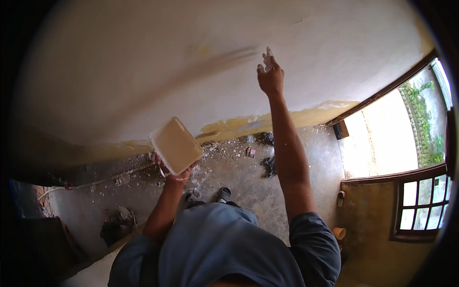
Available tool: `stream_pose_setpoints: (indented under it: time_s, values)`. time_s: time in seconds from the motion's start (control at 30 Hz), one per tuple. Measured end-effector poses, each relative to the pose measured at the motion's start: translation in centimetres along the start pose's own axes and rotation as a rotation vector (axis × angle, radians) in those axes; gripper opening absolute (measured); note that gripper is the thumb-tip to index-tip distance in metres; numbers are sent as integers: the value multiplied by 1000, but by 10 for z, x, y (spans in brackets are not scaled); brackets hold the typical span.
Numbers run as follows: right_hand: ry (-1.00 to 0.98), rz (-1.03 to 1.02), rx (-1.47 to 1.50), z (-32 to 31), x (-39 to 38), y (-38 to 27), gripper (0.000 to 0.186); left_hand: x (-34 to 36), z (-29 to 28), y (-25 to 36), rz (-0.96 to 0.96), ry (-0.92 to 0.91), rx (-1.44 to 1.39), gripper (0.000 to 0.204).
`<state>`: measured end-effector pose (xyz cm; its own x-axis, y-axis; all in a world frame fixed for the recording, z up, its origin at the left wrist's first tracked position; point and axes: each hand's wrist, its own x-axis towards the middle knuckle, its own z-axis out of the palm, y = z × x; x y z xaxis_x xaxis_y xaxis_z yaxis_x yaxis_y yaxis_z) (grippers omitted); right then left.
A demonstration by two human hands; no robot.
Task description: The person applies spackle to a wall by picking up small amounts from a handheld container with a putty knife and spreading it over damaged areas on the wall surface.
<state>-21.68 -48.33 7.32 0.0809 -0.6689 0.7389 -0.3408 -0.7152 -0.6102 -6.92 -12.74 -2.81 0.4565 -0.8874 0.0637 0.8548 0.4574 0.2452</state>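
My left hand (184, 174) grips a shallow rectangular tray (176, 143) from below, near its lower edge. The tray has a pale rim and a smooth cream-coloured face; whether that is its contents or its bare surface I cannot tell. My right hand (271, 76) is stretched up to the whitish wall (143, 62), its fingers apart and some bent. White material coats those fingertips, and I see no tool among them. Whether they touch the wall is unclear. A long shadow of the arm falls across the wall to the left.
White crumbs litter the concrete floor (239, 172) along the wall's yellowish base. Dark crumpled bags (269, 166) and a small red packet (250, 152) lie there. A pole (103, 181) lies at left. A box (341, 129) stands by the bright doorway; a barred window (425, 203) is at right.
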Motion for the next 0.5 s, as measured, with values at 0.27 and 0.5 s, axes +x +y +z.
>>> stream_pose_setpoints:
  time_s: [0.27,0.5]
  values:
    - [-586,258,-73,-1,-146,16,29,-38,-53,31,184,298,9,83]
    - [-1149,791,-257,32,-442,132,31,-115,-163,71,373,361,95,82]
